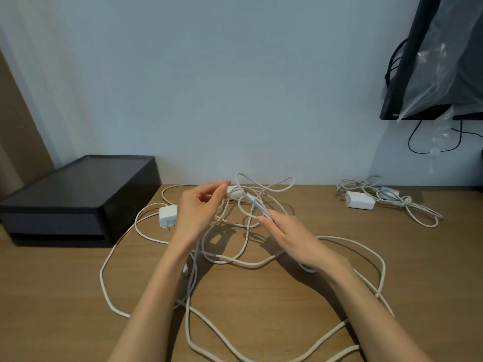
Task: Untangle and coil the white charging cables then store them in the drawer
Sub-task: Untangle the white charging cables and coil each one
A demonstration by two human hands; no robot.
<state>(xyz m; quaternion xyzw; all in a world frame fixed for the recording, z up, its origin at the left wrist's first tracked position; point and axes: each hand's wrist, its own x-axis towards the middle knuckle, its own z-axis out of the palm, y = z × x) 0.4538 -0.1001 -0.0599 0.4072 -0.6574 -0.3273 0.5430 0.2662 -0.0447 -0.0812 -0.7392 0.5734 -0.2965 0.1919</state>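
Plain pale wall [209, 87] behind a wood-grain desktop [65, 296]. Black screen [422, 22] mounted upper right, partly covered by clear plastic [444, 61]. Black cords [409, 141] hang beneath.

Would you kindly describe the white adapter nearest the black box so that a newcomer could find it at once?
Find the black box on the left of the wooden desk. Just right of its front corner lies the white adapter. Unlike the other adapter far right, amid a knotted cable bundle, this one shows two prongs.
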